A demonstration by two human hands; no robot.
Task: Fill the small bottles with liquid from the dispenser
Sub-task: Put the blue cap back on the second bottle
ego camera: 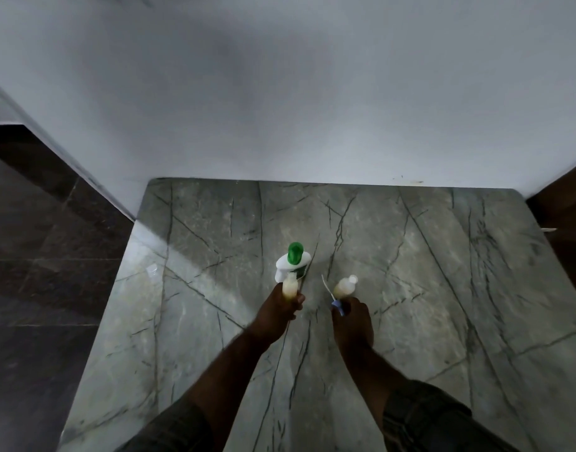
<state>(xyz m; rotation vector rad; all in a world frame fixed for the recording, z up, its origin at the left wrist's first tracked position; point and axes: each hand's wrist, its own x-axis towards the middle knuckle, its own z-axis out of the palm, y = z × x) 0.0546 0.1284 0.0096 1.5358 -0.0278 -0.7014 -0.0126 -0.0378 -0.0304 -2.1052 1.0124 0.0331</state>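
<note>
A white dispenser bottle [288, 265] with a green pump top [295, 252] stands on the grey marble table [410, 256], near its middle. My left hand [281, 309] grips a small clear bottle [289, 286] holding yellowish liquid, just in front of the dispenser. My right hand [350, 319] grips a second small bottle [344, 287] with yellowish liquid, tilted to the right. That same hand also pinches a blue spray cap [337, 305] whose thin white tube [326, 287] points up and away.
A white wall [280, 109] rises right behind the table's far edge. Dark tiled floor [35, 256] lies to the left of the table, and a dark brown surface [567, 216] sits at the far right.
</note>
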